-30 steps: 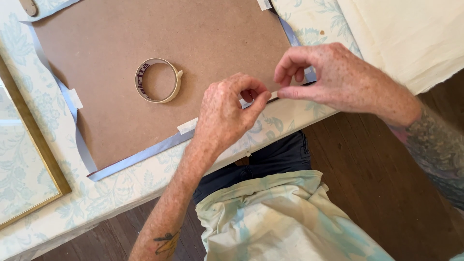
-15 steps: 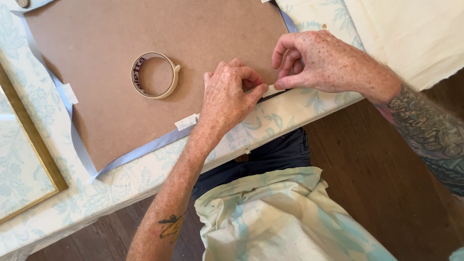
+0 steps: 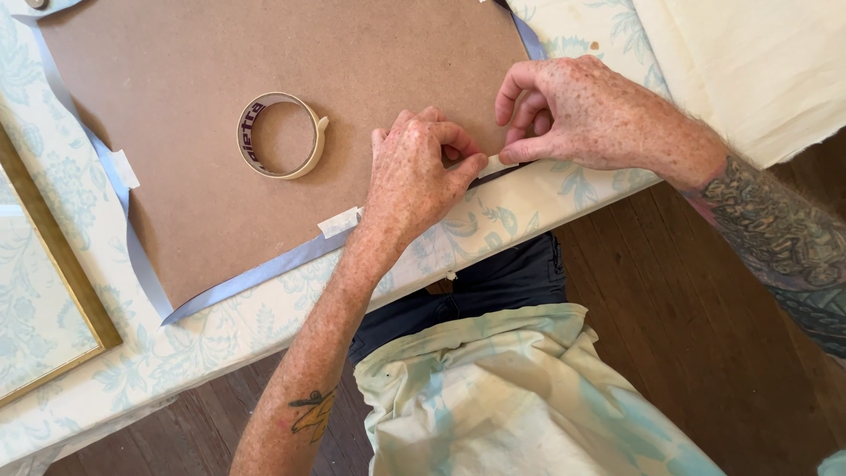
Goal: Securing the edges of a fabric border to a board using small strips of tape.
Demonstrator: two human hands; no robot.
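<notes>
Head view, pale tape strip on brown board, both hands' grip pinching it

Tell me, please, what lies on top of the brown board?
A tape roll, tape strips along its edges and both hands, left and right. Whatever is beneath the hands is hidden.

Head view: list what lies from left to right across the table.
Gold frame → tape roll → left hand → right hand → cream cloth.

A single head-worn camera looks steeply down, close over the table edge and the person's lap.
</notes>
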